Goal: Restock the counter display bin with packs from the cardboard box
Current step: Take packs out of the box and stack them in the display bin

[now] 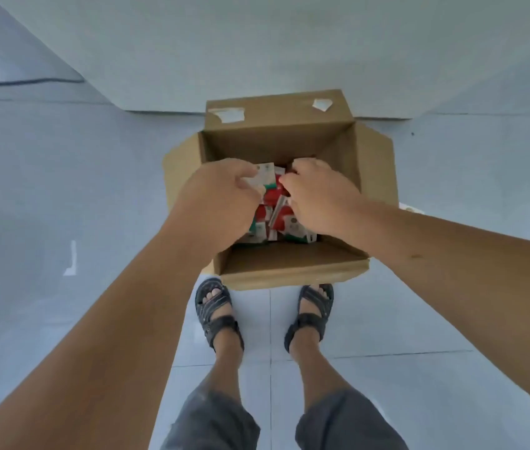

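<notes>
An open cardboard box stands on the tiled floor just ahead of my feet, flaps folded out. Several small red, white and green packs lie jumbled on its bottom. My left hand reaches into the box and grips a white and green pack between thumb and fingers. My right hand is also inside the box, its fingers curled down onto the packs; what they hold is hidden. The display bin is not in view.
A pale counter front or wall rises right behind the box. My sandalled feet stand on the light floor tiles close to the box's near flap. A dark cable runs along the left.
</notes>
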The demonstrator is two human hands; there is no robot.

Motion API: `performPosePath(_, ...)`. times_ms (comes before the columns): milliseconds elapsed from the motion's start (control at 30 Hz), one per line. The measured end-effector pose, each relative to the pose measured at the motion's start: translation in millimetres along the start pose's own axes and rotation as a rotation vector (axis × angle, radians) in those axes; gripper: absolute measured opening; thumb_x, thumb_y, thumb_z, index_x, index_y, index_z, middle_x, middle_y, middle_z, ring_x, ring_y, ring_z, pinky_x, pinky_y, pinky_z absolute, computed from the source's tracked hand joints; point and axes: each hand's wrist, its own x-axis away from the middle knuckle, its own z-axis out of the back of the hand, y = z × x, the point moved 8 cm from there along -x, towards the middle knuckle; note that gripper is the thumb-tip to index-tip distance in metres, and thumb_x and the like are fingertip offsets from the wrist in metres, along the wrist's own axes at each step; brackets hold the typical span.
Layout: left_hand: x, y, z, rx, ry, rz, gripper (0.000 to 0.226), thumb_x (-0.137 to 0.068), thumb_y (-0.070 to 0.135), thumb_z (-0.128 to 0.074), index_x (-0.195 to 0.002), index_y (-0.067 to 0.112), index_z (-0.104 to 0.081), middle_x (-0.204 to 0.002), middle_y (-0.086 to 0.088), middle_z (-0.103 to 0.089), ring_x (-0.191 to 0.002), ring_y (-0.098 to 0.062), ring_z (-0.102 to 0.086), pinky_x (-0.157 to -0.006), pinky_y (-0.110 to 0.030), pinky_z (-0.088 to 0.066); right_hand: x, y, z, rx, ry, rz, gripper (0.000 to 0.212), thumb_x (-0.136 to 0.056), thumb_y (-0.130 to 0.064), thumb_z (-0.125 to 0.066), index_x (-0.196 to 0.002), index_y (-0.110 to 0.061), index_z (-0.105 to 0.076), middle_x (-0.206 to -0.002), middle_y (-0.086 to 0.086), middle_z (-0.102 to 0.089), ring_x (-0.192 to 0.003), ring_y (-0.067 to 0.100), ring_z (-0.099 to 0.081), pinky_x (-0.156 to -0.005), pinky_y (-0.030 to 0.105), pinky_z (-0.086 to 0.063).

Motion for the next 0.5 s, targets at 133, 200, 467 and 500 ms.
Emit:
performPosePath(133, -52.6, -31.5, -46.9, -0.028, -0.018, 0.005, 0.037, -0.098, 0.024, -0.052, -0.133, 0.036, -0.053, -0.130, 0.009, -0.059, -0.079, -0.002, -0.051, -0.058, -0.014, -0.039, -59.9, 8.1, -62.7, 0.032, -0.069, -0.010, 0.049, -0.089, -0.017, -0.059, -0.137, -0.021, -0.049, -0.138, 0.012, -0.045, -0.126, 0.032, -0.043, -0.097, 0.047, -0.047)
performPosePath(200, -78.1, -41.8, -68.1, -0.032, -0.025, 0.010, 0.037, -0.098, 0.023, -0.052, -0.132, 0.038, -0.053, -0.129, 0.008, -0.058, -0.076, -0.001, -0.050, -0.058, -0.015, -0.041, -88.0, 10.8, -89.2, 0.049, -0.130, 0.005, 0.054, -0.090, -0.015, -0.058, -0.142, -0.021, -0.043, -0.145, 0.013, -0.038, -0.133, 0.033, -0.035, -0.103, 0.046, -0.042)
performPosePath(467, -149.4, -78.1, -110.0, -0.082, -0.057, 0.050, 0.044, -0.098, 0.028, -0.053, -0.138, 0.041, -0.045, -0.135, 0.009, -0.052, -0.101, -0.004, -0.044, -0.080, -0.022, -0.044, -180.5, 21.2, -178.3, 0.063, -0.164, 0.082, 0.068, -0.096, -0.032, -0.055, -0.154, -0.020, -0.022, -0.153, 0.023, -0.024, -0.138, 0.042, -0.025, -0.109, 0.051, -0.030)
performPosePath(500, -153.1, -81.3, -110.3, -0.074, -0.055, 0.063, 0.045, -0.098, 0.029, -0.053, -0.140, 0.042, -0.043, -0.137, 0.010, -0.050, -0.103, -0.004, -0.045, -0.080, -0.022, -0.044, -185.4, 23.6, -184.9, 0.053, -0.158, 0.080, 0.072, -0.096, -0.033, -0.055, -0.155, -0.021, -0.016, -0.155, 0.024, -0.021, -0.140, 0.043, -0.023, -0.111, 0.052, -0.027)
